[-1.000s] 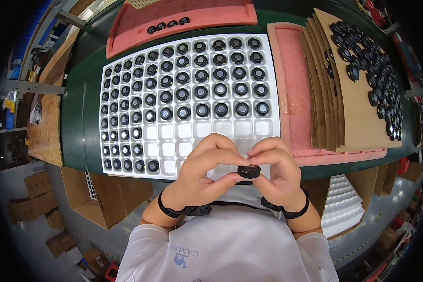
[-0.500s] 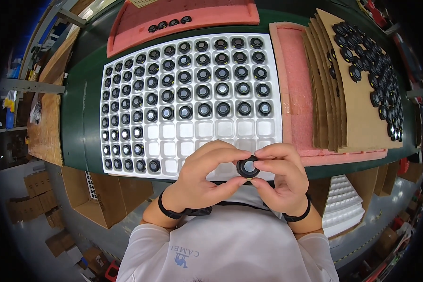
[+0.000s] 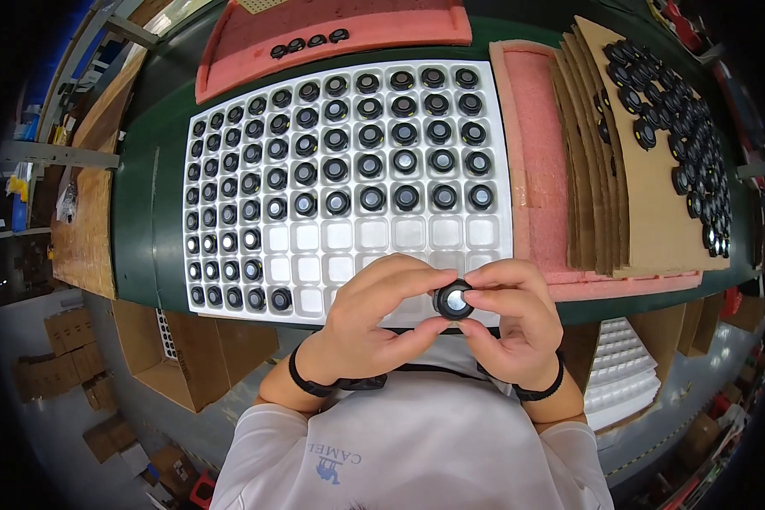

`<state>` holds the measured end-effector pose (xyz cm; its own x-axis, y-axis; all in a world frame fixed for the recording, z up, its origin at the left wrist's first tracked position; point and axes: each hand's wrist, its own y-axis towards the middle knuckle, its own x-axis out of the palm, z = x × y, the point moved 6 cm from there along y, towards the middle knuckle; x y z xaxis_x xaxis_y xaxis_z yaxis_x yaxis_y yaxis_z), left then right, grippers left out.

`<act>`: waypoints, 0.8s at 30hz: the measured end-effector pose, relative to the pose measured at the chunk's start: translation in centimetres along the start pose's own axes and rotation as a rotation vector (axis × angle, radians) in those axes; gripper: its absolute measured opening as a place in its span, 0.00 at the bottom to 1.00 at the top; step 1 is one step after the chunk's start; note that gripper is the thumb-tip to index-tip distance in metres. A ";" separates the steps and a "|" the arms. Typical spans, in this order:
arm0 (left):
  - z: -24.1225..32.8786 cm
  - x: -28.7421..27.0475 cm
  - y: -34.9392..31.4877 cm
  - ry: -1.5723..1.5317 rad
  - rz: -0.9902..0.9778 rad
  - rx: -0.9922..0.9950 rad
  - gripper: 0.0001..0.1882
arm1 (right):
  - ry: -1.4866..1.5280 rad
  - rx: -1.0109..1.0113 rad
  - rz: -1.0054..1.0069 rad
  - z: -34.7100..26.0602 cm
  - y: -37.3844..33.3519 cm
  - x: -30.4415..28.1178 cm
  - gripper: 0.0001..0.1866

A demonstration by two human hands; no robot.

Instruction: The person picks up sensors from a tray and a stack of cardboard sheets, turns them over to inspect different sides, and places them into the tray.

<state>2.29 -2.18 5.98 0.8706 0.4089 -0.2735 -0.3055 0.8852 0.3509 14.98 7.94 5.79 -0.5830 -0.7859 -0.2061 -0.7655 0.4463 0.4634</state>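
Between my two hands, just over the near edge of the white tray, is a small round black part (image 3: 453, 299) with a shiny silver centre that faces up. My left hand (image 3: 381, 319) pinches its left side with thumb and forefinger. On the other side, my right hand (image 3: 516, 321) grips it with thumb and fingertips, partly covering its rim. The white moulded tray (image 3: 374, 232) holds rows of similar black parts, one per pocket. Its far rows and left columns are filled, and bare pockets lie at the near middle and right, some hidden behind my hands.
Several more black parts lie on stacked cardboard sheets (image 3: 599, 195) at the right, beside a pink foam tray (image 3: 546, 153). Another pink foam tray (image 3: 399, 34) at the back carries a short row of them. Cardboard boxes (image 3: 191, 361) and stacked white trays (image 3: 620, 365) stand below the green table (image 3: 144, 221).
The black part has turned slightly in my fingers, and its silver centre now catches more light. Both hands keep their pinch and have shifted only a little.
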 end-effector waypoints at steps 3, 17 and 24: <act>-0.1 0.0 0.1 -0.038 -0.010 -0.027 0.23 | -0.013 0.006 0.002 -0.1 0.0 -0.1 0.16; -2.3 -1.3 -0.8 -0.087 0.129 -0.059 0.17 | -0.127 -0.046 -0.019 0.1 -0.8 -0.1 0.18; -4.6 -6.8 -3.9 0.491 0.262 -0.185 0.12 | -0.088 0.040 -0.051 1.4 -1.3 -0.2 0.14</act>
<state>-4.22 -7.36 2.37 0.4895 0.6354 -0.5972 -0.5872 0.7465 0.3130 15.72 8.14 3.99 -0.5636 -0.7682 -0.3038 -0.8038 0.4251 0.4162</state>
